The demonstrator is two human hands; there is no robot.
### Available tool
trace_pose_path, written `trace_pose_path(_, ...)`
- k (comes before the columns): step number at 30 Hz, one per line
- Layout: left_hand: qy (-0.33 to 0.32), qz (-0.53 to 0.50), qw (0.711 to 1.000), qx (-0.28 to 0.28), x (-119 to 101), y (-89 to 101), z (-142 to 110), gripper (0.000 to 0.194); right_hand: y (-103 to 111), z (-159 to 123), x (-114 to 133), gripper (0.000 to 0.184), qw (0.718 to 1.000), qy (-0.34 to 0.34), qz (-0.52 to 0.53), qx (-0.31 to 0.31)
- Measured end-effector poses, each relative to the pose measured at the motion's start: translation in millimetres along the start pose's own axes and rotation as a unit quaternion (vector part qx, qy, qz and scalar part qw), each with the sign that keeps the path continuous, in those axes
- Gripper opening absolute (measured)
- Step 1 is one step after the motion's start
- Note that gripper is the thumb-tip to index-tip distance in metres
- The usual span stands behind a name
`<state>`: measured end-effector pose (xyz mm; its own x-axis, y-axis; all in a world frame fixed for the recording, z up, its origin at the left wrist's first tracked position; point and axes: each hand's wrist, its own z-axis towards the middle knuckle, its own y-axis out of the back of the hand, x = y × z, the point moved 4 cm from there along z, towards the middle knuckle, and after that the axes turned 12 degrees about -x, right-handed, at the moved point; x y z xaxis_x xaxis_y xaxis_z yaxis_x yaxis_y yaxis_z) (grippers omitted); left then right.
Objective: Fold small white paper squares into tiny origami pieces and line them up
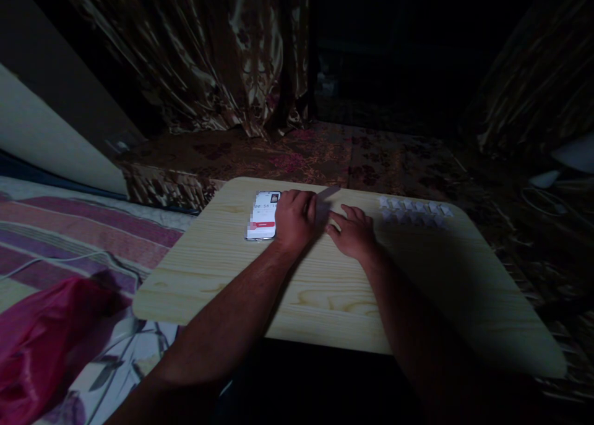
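Observation:
My left hand (296,219) rests on the wooden table just right of a lit phone (263,218). Its fingers are curled and closed around a thin pale strip (330,192), whose far end sticks out past the knuckles. What the strip is made of is too dark to tell. My right hand (353,232) lies flat on the tabletop, fingers apart, with its fingertips close to the strip's near part. Whether they touch it cannot be made out. Farther right, several small whitish folded pieces (414,206) lie in two rows.
The pale wooden table (208,270) has rounded corners. To its left is a bed with a striped cover (153,227), a pink cloth (51,338) and a white cable (55,259). Patterned curtains (241,54) hang behind. A white object with a cord (545,179) stands at the right.

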<state>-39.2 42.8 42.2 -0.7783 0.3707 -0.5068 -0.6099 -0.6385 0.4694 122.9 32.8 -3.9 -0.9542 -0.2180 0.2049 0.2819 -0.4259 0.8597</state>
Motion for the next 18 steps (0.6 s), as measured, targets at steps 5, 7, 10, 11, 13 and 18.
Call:
trace_pose_path(5,0.171,-0.175,0.969,-0.032,11,-9.7,-3,0.028,2,7,-7,0.037,0.995,-0.038,0.069,-0.058)
trace_pose_path(7,0.264,-0.242,0.933,-0.026,19,-19.1,-5,0.026,2,12,-15,0.035,0.981,-0.068,0.158,-0.093)
trace_pose_path(10,0.377,-0.334,0.864,0.001,26,-32.8,-11,0.029,-1,13,-29,0.035,0.928,-0.165,0.326,-0.076)
trace_pose_path(11,0.393,-0.350,0.850,0.011,26,-35.7,-13,0.030,-2,13,-31,0.036,0.905,-0.194,0.374,-0.063)
trace_pose_path(13,0.403,-0.372,0.835,0.032,23,-39.0,-16,0.032,0,11,-32,0.039,0.865,-0.227,0.445,-0.051)
trace_pose_path(18,0.391,-0.405,0.822,0.085,12,-42.1,-24,0.034,13,9,-29,0.035,0.825,-0.252,0.499,-0.080)
